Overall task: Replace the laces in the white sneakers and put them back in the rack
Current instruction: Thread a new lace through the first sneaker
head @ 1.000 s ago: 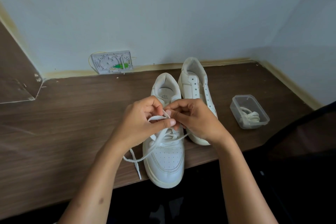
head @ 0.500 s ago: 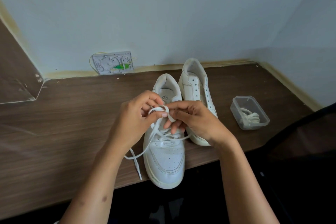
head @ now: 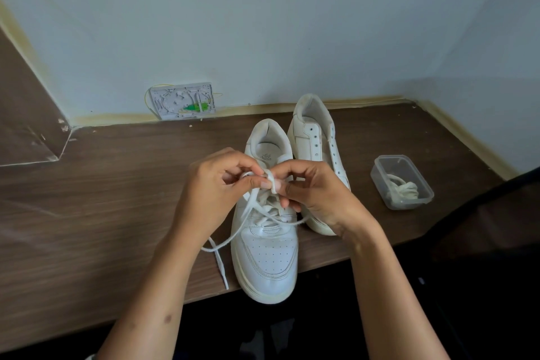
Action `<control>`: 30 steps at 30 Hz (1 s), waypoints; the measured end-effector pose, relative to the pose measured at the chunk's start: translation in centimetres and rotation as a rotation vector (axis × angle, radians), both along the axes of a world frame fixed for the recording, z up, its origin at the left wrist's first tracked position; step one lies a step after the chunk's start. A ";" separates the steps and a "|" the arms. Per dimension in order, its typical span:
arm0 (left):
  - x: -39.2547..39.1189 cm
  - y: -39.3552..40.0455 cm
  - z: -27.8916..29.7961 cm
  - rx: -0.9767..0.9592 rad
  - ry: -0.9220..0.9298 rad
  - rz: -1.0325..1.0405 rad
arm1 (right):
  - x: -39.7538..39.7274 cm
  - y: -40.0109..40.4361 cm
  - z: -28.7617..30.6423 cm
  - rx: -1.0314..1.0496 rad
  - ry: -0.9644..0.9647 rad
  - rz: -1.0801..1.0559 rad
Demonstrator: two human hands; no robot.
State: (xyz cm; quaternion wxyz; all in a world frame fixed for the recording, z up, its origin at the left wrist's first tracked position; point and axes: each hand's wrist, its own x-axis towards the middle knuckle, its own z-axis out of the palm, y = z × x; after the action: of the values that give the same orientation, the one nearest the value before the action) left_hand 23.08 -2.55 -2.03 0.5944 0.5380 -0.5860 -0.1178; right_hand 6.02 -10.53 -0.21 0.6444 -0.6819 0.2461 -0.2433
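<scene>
near sneaker (head: pixel 264 245) lies toe toward me on the counter (head: pixel 87 213), long axis near-far. my left hand (head: pixel 216 193) and right hand (head: pixel 318 196) meet over its tongue, both pinching the lace (head: pixel 270 181) loop. unlaced sneaker (head: pixel 314 137) sits just right, farther back.

A dark wood-grain desk (head: pixel 87 213) fits into a corner of pale blue-grey walls (head: pixel 263 23), yellowish trim (head: pixel 365 101) along the joint, an open wall box (head: pixel 183 100) showing wires.
</scene>
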 end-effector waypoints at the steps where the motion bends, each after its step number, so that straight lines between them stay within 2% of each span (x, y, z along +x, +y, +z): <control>1: 0.0 0.0 0.0 0.006 0.021 -0.005 | 0.1 0.0 0.1 -0.007 -0.003 -0.007; 4: 0.1 -0.1 0.2 0.038 0.087 0.000 | 0.3 0.1 0.2 -0.024 -0.040 -0.054; 8: 1.0 -0.3 0.0 0.122 0.113 0.088 | 0.4 0.0 0.7 -0.068 -0.149 -0.227; 9: 1.2 -0.3 0.0 0.156 0.188 0.097 | 0.3 -0.1 0.8 -0.072 -0.177 -0.273; 13: 0.9 -0.1 0.9 0.248 0.712 -0.001 | -0.3 -0.3 1.3 -0.063 -0.201 -0.357; 15: 1.1 0.2 1.1 0.261 0.769 -0.021 | -0.3 -0.4 1.4 -0.029 -0.207 -0.346; 18: 1.9 0.4 0.8 0.250 0.557 0.051 | -0.2 -0.3 1.4 -0.081 -0.190 -0.374; 19: 2.1 0.4 0.7 0.241 0.448 0.088 | -0.2 -0.3 1.2 -0.186 -0.152 -0.424; 22: 2.5 0.5 0.6 0.221 0.165 0.128 | -0.1 -0.2 0.6 -0.671 0.058 -0.626; 23: 2.6 0.5 0.5 0.224 0.088 0.129 | 0.1 -0.1 0.4 -0.713 0.063 -0.646; 24: 2.8 0.5 0.3 0.231 0.017 0.134 | 0.2 0.1 0.4 -0.673 0.023 -0.643; 26: 3.2 0.7 0.0 0.232 -0.077 0.151 | 0.6 0.2 0.6 -0.408 -0.124 -0.616; 28: 3.8 0.8 -0.1 0.227 -0.113 0.177 | 0.7 0.0 1.1 -0.097 -0.252 -0.605; 30: 4.3 1.0 -0.1 0.239 -0.134 0.216 | 0.2 -0.3 1.5 0.076 -0.321 -0.612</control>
State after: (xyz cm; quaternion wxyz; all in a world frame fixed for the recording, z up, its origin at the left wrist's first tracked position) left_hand 27.42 -1.57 -2.11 0.4951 0.6713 -0.5447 -0.0863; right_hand 6.17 -10.85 1.30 0.5969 -0.5050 0.3436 -0.5203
